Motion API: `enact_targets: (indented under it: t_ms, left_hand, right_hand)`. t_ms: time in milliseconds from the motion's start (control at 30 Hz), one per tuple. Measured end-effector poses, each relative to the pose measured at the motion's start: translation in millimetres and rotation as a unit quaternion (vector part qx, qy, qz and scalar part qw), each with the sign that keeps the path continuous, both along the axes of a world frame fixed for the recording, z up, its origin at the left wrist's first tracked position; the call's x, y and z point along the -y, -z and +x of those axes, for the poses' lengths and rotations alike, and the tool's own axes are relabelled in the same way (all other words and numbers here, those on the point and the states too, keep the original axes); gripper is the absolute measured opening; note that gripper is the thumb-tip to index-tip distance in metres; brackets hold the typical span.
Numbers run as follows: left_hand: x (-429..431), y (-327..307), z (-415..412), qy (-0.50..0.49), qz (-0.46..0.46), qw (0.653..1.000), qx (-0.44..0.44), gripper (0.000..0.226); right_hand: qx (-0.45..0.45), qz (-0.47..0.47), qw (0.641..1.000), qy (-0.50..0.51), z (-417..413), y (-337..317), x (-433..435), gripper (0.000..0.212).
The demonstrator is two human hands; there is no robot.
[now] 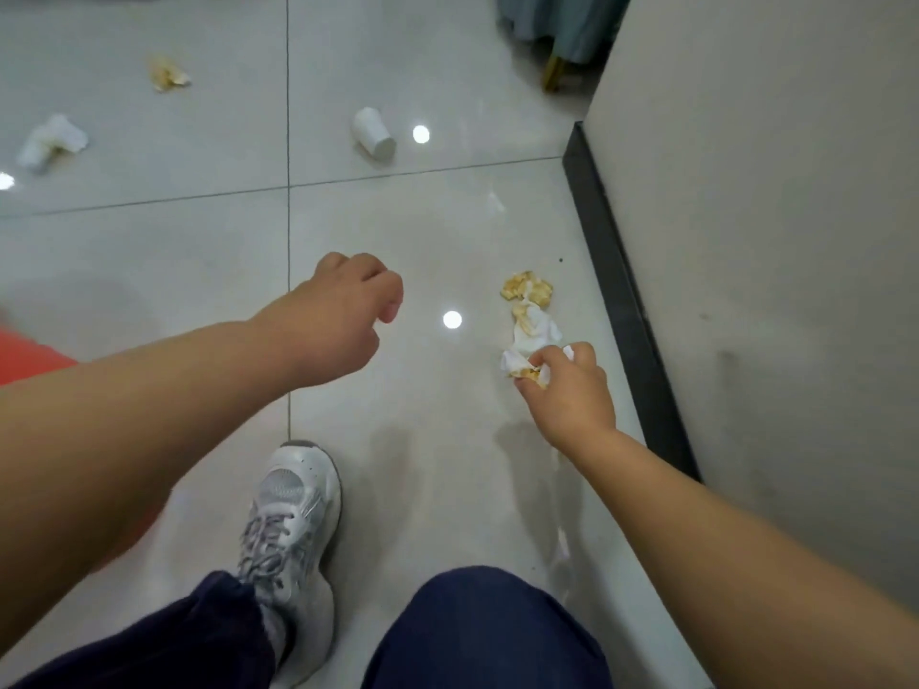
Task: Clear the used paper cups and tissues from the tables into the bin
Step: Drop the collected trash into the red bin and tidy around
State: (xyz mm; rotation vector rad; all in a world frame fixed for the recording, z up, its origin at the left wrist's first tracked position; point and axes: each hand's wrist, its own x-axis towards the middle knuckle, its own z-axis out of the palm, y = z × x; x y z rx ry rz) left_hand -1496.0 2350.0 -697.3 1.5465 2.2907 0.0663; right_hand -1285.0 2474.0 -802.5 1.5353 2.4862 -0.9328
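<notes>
My right hand (pixel 572 390) pinches the near end of a crumpled, yellow-stained white tissue (pixel 532 315) that lies on the tiled floor close to the wall. My left hand (pixel 343 310) hovers over the floor to the left of it with its fingers curled and nothing in it. Farther off, a white paper cup (pixel 373 136) lies on its side. At the far left lies another crushed white cup with tissue (pixel 49 141), and beyond it a small stained tissue (pixel 169 74).
A grey wall (pixel 771 241) with a dark skirting board (pixel 621 300) runs along the right. A gold chair leg (pixel 552 72) under teal fabric stands at the top. Something red (pixel 25 355) shows at the left edge. My white shoe (pixel 293 514) and knee are below.
</notes>
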Motion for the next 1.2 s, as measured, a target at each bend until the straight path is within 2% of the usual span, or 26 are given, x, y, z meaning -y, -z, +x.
enact_targets:
  t_ms: [100, 233, 333, 433, 567, 700, 800, 900, 1000, 1100, 1200]
  left_hand:
    - [-17.7, 26.0, -20.5, 0.009, 0.016, 1.000, 0.019, 0.039]
    - [-39.9, 80.4, -27.4, -0.022, 0.044, 0.997, 0.055, 0.040]
    - [-47.4, 119.4, -19.4, -0.063, 0.047, 0.994, 0.075, 0.044]
    - [-45.2, 143.9, -19.1, -0.055, 0.047, 0.995, 0.076, 0.053]
    - [-39.4, 153.9, -38.4, -0.080, 0.047, 0.994, 0.064, 0.057]
    - [-30.8, 158.4, -47.0, -0.134, 0.024, 0.988, 0.077, 0.053]
    - [-22.1, 163.8, -47.8, -0.108, -0.003, 0.991, 0.074, 0.053]
    - [-17.7, 165.6, -48.4, -0.101, -0.017, 0.992, 0.072, 0.053]
    - [-16.9, 164.2, -45.7, -0.094, -0.023, 0.992, 0.079, 0.053]
    - [-16.9, 162.6, -41.5, -0.091, -0.031, 0.992, 0.084, 0.051]
    - [-13.2, 160.5, -36.0, -0.089, -0.039, 0.992, 0.084, 0.044]
  right_hand:
    - [0.011, -0.004, 1.000, 0.025, -10.1, 14.7, -7.9, 0.032]
    - [0.038, 0.008, 0.999, 0.020, -27.1, 45.5, -25.7, 0.032]
    - [0.045, 0.039, 0.998, 0.034, -47.7, 68.0, -45.3, 0.031]
    - [0.035, 0.083, 0.996, 0.027, -72.3, 83.3, -64.5, 0.031]
    - [0.061, 0.095, 0.993, -0.022, -96.3, 94.9, -85.2, 0.033]
    - [0.134, 0.035, 0.985, -0.099, -104.7, 111.5, -101.2, 0.048]
    - [0.160, -0.015, 0.978, -0.130, -104.8, 116.5, -106.5, 0.055]
    - [0.183, -0.013, 0.971, -0.154, -101.4, 116.2, -100.4, 0.065]
    - [0.213, -0.017, 0.963, -0.164, -97.0, 115.2, -88.4, 0.077]
    - [0.227, -0.022, 0.961, -0.155, -91.2, 113.5, -70.6, 0.078]
    - [0.201, -0.010, 0.972, -0.124, -80.6, 110.3, -45.7, 0.074]
